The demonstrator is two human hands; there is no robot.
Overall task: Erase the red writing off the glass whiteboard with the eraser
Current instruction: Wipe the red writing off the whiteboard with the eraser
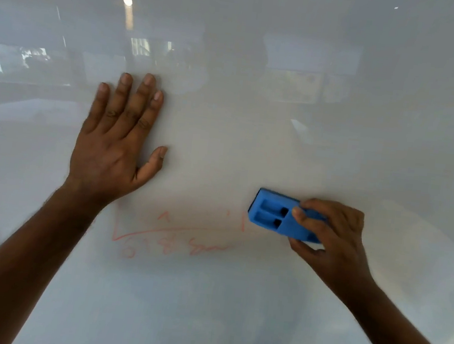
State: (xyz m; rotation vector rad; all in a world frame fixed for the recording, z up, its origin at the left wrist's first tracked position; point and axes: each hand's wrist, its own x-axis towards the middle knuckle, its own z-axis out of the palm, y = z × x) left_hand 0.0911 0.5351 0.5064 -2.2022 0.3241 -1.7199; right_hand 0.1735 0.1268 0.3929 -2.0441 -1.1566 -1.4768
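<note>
The blue foam block eraser (283, 216), rectangular with soft rounded corners, had two long moulded slots in its back, each showing a small dark recess at its inner end; what sat in them could not be told. It lay against the glossy pale glass whiteboard (234, 300), right of centre and just up and to the right of the faint red marker writing (173, 236). The right hand (332, 234) was closed around the eraser's right end, one finger on the back and the thumb under the lower edge.

The red writing was thin and pale: a long slanted stroke meeting a short one at its left end, a small caret above it, a few scrawled characters beneath, and two short marks near the eraser's left edge.

The left hand (116, 142) lay flat and spread on the glass, fingers pointing up, holding nothing, above and left of the writing. The smooth board mirrored ceiling lights and blurred room shapes.
</note>
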